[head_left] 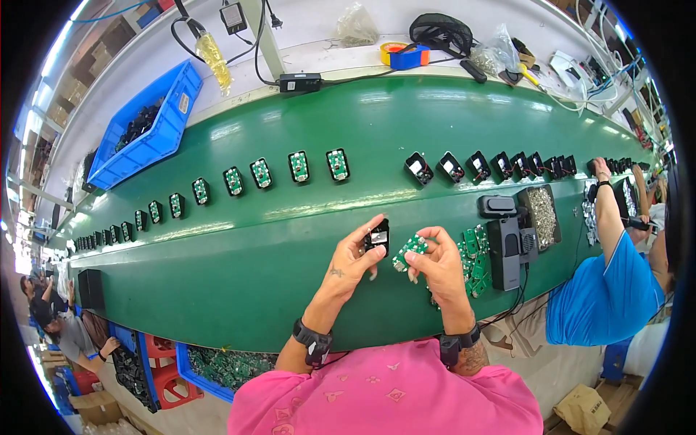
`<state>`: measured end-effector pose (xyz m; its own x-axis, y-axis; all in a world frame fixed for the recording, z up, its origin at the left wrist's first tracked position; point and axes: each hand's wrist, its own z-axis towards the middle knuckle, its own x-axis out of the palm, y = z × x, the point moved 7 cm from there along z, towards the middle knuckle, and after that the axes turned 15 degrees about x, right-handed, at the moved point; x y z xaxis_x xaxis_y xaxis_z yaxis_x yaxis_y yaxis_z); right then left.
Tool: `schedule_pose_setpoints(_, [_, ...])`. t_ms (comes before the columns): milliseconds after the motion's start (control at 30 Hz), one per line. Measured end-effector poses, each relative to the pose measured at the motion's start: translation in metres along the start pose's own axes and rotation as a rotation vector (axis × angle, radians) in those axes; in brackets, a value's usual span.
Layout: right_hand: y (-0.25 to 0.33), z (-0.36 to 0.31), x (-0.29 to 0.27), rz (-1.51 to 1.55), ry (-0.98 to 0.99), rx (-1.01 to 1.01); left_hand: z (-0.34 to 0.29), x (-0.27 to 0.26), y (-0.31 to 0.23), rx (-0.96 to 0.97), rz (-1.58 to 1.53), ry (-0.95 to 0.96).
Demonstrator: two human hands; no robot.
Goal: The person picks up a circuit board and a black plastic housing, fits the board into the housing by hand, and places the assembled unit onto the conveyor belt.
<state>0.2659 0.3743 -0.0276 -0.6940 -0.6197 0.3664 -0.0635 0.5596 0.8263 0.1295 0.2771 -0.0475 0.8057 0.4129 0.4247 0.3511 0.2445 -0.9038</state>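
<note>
Across the middle stretches a long green workbench point(217, 290), with a blue crate point(136, 163) at its far left. Beyond the hands runs a row of black cases point(449, 168), those on the left bearing green boards point(261, 172). Loose boards point(475, 264) lie heaped right of centre. Over the bench, the left hand point(351, 259) curls its fingers around a small black housing point(380, 233). Just beside it, the right hand point(438, 264) pinches a green circuit board point(408, 252) between thumb and bent fingers.
</note>
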Motion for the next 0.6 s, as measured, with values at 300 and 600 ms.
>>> schedule_pose_setpoints(300, [0.009, -0.007, 0.006, 0.229, -0.018, -0.039, -0.002, 0.015, -0.004, 0.156, 0.338, 0.029])
schedule_pose_setpoints(600, [-0.003, 0.005, 0.001, 0.366, -0.001, 0.067, -0.005, 0.007, 0.000, 0.275, 0.490, -0.015])
